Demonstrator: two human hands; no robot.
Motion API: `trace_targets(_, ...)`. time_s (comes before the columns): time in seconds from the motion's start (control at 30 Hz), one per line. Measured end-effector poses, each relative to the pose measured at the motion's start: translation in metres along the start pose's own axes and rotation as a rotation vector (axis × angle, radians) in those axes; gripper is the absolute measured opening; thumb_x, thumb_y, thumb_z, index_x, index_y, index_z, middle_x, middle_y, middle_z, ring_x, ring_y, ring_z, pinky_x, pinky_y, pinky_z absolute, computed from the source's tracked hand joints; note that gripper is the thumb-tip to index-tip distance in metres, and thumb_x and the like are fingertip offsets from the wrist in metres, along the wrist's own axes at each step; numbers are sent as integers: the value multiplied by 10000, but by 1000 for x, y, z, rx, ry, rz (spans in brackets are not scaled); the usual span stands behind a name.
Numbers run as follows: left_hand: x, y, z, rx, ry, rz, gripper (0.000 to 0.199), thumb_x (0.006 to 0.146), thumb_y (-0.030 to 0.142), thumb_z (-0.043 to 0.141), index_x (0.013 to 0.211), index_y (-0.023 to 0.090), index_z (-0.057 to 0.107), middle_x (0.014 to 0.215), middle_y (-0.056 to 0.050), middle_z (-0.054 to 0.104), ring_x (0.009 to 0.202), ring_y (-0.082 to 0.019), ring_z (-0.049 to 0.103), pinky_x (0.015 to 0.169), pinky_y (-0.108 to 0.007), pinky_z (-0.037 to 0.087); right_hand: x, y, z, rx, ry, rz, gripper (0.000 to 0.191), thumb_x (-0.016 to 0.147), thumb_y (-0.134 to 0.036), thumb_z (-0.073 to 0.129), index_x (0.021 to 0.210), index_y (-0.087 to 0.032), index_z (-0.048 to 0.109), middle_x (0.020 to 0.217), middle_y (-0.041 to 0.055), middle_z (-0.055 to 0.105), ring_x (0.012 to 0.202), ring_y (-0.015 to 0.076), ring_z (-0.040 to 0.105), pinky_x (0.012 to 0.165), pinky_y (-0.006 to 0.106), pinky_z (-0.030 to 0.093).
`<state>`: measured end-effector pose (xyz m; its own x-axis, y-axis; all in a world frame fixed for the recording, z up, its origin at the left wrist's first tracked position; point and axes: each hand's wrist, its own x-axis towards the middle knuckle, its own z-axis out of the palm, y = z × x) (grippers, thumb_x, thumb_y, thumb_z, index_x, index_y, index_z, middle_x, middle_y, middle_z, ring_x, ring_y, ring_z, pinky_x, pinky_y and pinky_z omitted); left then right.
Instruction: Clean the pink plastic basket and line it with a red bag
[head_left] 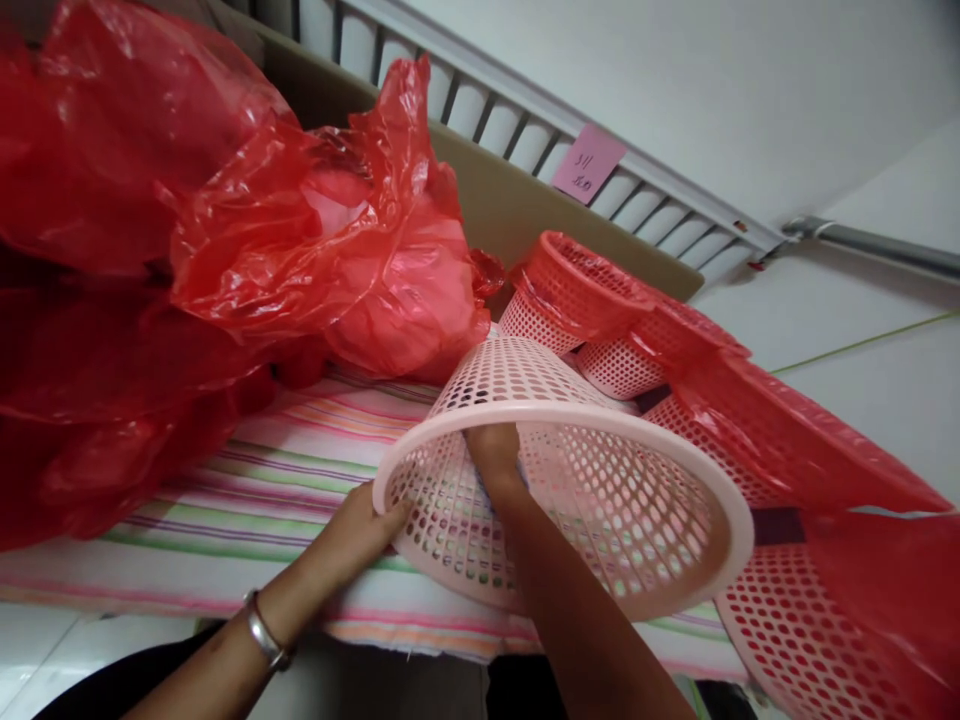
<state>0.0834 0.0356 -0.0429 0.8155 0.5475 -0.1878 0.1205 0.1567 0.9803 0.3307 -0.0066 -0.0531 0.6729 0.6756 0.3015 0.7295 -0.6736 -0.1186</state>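
A pink perforated plastic basket (517, 375) lies on its side on the striped cloth (300, 500), its open mouth facing me. My left hand (375, 525) grips the rim at the left, thumb inside and the other fingers behind the wall. My right hand (493, 450) reaches deep into the basket and holds a bluish cloth, mostly hidden beneath the hand, against the inner wall. The fingertips of my right hand are hidden.
Red plastic bags (390, 260) are heaped at the left and back. More pink baskets (817, 620) lined with red bags stand along the right. Behind are a cardboard panel (495, 200), a white slatted rail and a pink note (589, 163).
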Motion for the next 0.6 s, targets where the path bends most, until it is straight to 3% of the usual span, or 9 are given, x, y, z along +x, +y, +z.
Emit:
trace_targets(0.13,3,-9,1,-7,-16,-87,545,809,360,486,1322,180,443,879,-73,707,671,-226,660,450,-288,534,-16,-17,-17,-24,-78,21,415,773,-239,507,1181,-177,551,1100,109,580,980,231,552,840,319,420)
trace_targets(0.27,3,-15,3,20,29,-88,548,792,336,498,1299,130,472,846,-85,713,644,-233,655,451,-315,536,-66,-40,-38,-38,-161,11,338,744,-242,518,1065,-177,602,1005,105,564,839,206,571,746,305,449)
trace_targets(0.33,3,-16,2,8,40,-27,487,787,346,507,1221,130,548,876,-91,722,683,-242,662,528,-344,554,-105,-48,-51,9,-210,-59,341,728,-222,518,1057,-185,600,1052,107,544,899,211,558,791,308,446)
trace_targets(0.4,4,-16,1,-17,54,107,405,793,361,518,1118,142,619,960,-93,722,827,-251,662,732,-375,550,-144,-52,-64,93,-272,-179,398,694,-195,529,1088,-202,585,1135,110,517,992,228,531,859,327,433)
trace_targets(0.5,5,-15,1,-39,52,264,350,820,376,509,1037,145,657,1053,-96,704,1028,-247,609,981,-368,419,-180,-51,-76,111,-340,-251,452,645,-162,553,1087,-247,586,1192,96,495,1053,250,508,906,370,420)
trace_targets(0.53,6,-15,1,-37,39,264,359,828,385,499,1046,144,652,1044,-96,705,1036,-247,605,972,-365,427,-182,-50,-77,95,-342,-247,452,639,-157,556,1080,-253,589,1188,94,497,1046,250,513,899,371,425)
trace_targets(0.6,6,-15,2,-35,1,175,405,832,402,478,1115,145,612,961,-96,717,926,-255,647,802,-364,528,-170,-49,-74,54,-311,-215,434,651,-156,551,1075,-239,592,1145,98,511,1000,239,533,859,350,443)
